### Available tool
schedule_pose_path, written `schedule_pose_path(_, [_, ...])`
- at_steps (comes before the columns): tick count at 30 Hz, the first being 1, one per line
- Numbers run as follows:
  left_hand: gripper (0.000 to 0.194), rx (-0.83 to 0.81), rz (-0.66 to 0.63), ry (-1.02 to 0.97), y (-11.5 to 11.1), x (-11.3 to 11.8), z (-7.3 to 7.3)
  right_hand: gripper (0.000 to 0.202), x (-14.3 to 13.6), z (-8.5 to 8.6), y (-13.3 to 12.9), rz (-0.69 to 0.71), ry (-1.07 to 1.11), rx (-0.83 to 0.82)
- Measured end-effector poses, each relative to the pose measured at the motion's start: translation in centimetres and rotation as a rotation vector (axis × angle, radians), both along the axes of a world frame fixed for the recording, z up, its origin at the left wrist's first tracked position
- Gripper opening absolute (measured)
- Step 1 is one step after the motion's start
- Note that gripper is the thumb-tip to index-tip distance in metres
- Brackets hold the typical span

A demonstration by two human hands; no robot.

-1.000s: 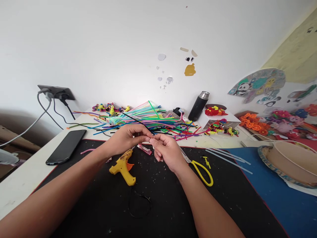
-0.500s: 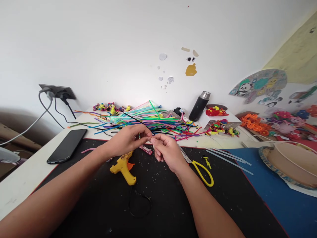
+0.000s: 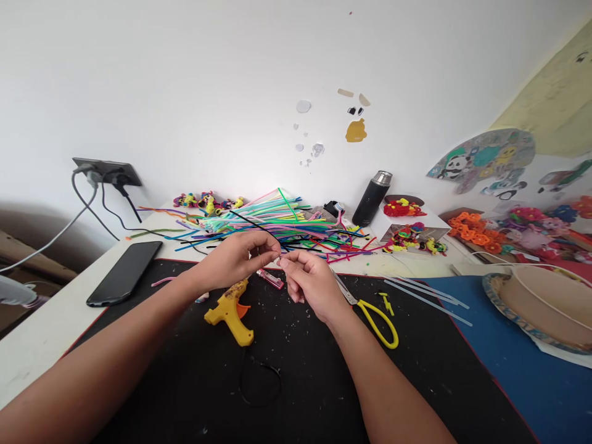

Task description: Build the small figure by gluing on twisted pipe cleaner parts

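My left hand (image 3: 240, 258) and my right hand (image 3: 312, 280) meet above the black mat (image 3: 314, 382), fingertips pinched together. Whatever sits between them is too small to make out. A black pipe cleaner (image 3: 250, 221) runs behind my left hand's fingers; whether it is held I cannot tell. Below my left hand lies a yellow glue gun (image 3: 234, 314) with an orange trigger. A pink lighter-like object (image 3: 271, 279) rests just beneath the fingertips. Beside my right wrist are yellow-handled scissors (image 3: 379, 324), their blades partly covered by the hand.
A heap of colourful pipe cleaners (image 3: 272, 213) lies along the wall. Around the mat are a phone (image 3: 124, 271), a black flask (image 3: 372, 198), clear glue sticks (image 3: 428, 299), a small yellow piece (image 3: 386, 304) and a round basket (image 3: 504, 308). Cords hang from the wall socket (image 3: 108, 171).
My pinched fingertips have shifted very slightly left, and the lighter-like object shows a little more. Everything else stays in place.
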State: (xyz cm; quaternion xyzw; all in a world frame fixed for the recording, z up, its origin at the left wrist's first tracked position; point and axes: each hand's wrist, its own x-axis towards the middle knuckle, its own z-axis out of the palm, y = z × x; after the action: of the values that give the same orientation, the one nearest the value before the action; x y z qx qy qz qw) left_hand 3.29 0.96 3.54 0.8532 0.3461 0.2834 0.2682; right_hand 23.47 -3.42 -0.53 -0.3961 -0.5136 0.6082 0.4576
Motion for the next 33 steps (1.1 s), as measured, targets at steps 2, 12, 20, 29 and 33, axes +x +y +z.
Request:
schedule_pose_path(2, [0.022, -0.023, 0.003, -0.005, 0.0, 0.1, 0.0, 0.036, 0.0, 0.0, 0.0, 0.001, -0.004, -0.003])
schedule_pose_path(12, [0.021, -0.071, 0.129, -0.137, 1.0, -0.6, -0.4, 0.033, -0.1, 0.7, -0.2, -0.054, 0.005, -0.006])
schedule_pose_path(20, [0.024, -0.324, 0.135, -0.470, 1.9, -0.3, -1.3, 0.034, -0.1, 0.5, -0.1, -0.060, 0.011, -0.003])
schedule_pose_path(29, [0.049, -0.533, 0.180, -0.814, 2.1, -0.5, -0.6, 0.035, -0.2, 0.3, -0.1, -0.058, -0.011, 0.008])
schedule_pose_path(33, [0.051, -0.511, 0.213, -0.802, 2.4, -0.6, -0.9, 0.035, -0.2, 0.2, -0.1, -0.056, -0.011, 0.011])
